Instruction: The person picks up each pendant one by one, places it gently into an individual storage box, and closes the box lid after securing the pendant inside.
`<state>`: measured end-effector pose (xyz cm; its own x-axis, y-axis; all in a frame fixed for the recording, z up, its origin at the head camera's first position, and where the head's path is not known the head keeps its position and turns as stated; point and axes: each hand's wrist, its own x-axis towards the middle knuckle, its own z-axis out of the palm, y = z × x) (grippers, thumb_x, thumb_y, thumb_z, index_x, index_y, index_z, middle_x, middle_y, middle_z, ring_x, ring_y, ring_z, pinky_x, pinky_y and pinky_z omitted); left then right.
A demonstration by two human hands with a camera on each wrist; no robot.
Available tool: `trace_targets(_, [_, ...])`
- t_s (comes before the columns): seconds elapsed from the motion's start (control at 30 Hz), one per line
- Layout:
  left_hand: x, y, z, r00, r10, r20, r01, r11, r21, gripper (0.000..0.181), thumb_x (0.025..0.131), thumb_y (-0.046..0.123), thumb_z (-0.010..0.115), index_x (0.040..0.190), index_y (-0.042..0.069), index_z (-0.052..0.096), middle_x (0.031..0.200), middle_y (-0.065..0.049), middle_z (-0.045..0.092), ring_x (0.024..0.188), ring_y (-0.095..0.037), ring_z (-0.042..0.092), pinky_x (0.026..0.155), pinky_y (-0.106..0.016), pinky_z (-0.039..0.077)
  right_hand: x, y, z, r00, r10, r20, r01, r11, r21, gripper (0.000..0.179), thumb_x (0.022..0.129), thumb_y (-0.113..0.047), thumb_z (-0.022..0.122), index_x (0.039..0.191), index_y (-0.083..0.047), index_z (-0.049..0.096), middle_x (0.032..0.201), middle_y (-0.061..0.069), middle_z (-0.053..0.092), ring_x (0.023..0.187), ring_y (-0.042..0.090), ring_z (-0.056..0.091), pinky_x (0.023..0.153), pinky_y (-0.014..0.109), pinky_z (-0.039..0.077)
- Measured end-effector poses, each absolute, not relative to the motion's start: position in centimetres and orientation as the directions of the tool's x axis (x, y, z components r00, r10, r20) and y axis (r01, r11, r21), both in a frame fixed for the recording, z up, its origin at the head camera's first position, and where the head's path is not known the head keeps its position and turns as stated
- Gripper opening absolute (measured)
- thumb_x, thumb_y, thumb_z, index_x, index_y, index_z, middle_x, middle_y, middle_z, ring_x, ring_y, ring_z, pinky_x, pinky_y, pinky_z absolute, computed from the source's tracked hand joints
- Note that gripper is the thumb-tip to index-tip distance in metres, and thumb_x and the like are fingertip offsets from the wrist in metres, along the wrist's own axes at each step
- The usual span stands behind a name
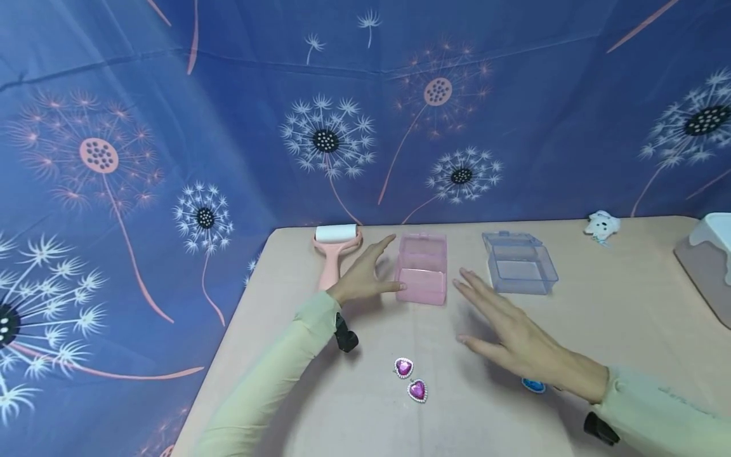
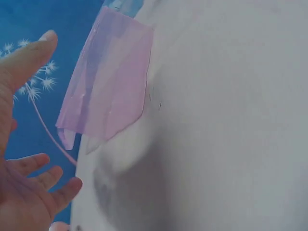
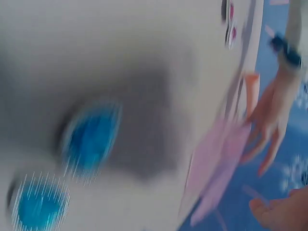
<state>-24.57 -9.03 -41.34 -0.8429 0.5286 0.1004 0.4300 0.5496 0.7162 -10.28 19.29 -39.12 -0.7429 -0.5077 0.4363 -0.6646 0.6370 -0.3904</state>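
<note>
A pink see-through box (image 1: 421, 289) stands with its lid raised at the back. My left hand (image 1: 362, 279) is at its left side, fingers spread and holding nothing, the thumb tip overlapping the box's edge in the head view. To the right of the box, my right hand (image 1: 516, 333) hovers with fingers extended and nothing in its grasp. Two magenta heart-shaped gems, one (image 1: 403, 367) a little behind the other (image 1: 418, 390), lie on the table in front. Partly hidden under my right hand is a blue gem (image 1: 533, 384); the right wrist view shows a second blue gem (image 3: 39, 207).
A bluish see-through box (image 1: 522, 276), lid up, stands right of the pink one. The pink-handled lint roller (image 1: 329, 270) lies at the back left. Toward the back right are a small white animal-shaped figure (image 1: 602, 226) and a white-and-grey container (image 1: 705, 266). A dandelion-print cloth hangs behind.
</note>
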Motion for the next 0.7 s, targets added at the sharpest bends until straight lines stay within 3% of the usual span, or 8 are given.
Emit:
trace_targets(0.17, [-25.0,-7.8,-42.6,-0.859,0.507,0.069,0.339,0.464,0.818,0.099,0.078,0.029,0.081,0.155,0.025,0.019,0.156,-0.016,0.029,0.140,-0.036,0.037,0.112,-0.048,0.035,-9.4,15.1,-40.9,-0.790,-0.517,0.329,-0.612,0.645,-0.458,0.081,0.083,-0.032,0.075,0.151,-0.016,0.034,0.157,0.011,0.031,0.138,0.032,0.041,0.113,0.034,0.034])
trace_targets(0.3, [-25.1,-7.0,-43.5,-0.863,0.504,0.033,0.284,0.430,0.857,0.100,0.078,0.027,0.082,0.155,0.020,0.019,0.153,-0.018,0.036,0.138,-0.033,0.041,0.112,-0.043,0.037,-8.9,12.4,-42.5,-0.802,-0.522,0.291,-0.595,0.650,-0.472,0.072,0.080,-0.032,0.077,0.142,-0.010,0.047,0.147,0.016,0.046,0.129,0.031,0.051,0.102,0.047,0.045])
trace_targets(0.5, [-25.1,-6.8,-44.3,-0.854,0.521,0.014,0.261,0.404,0.877,0.101,0.075,0.024,0.084,0.154,0.016,0.022,0.153,-0.013,0.038,0.134,-0.026,0.047,0.108,-0.039,0.041,-8.7,10.3,-44.1,-0.767,-0.569,0.296,-0.640,0.649,-0.412,0.056,0.076,-0.028,0.077,0.125,-0.004,0.063,0.122,0.009,0.064,0.109,0.022,0.060,0.093,0.037,0.049])
trace_targets(0.7, [-25.0,-6.6,-44.3,-0.860,0.510,0.004,0.243,0.404,0.882,0.093,0.071,0.019,0.087,0.147,0.013,0.034,0.150,-0.008,0.041,0.131,-0.026,0.050,0.105,-0.036,0.045,-9.0,9.7,-44.5,-0.756,-0.590,0.284,-0.651,0.634,-0.417,0.044,0.074,-0.026,0.081,0.112,-0.007,0.070,0.098,-0.003,0.064,0.090,0.011,0.055,0.080,0.025,0.050])
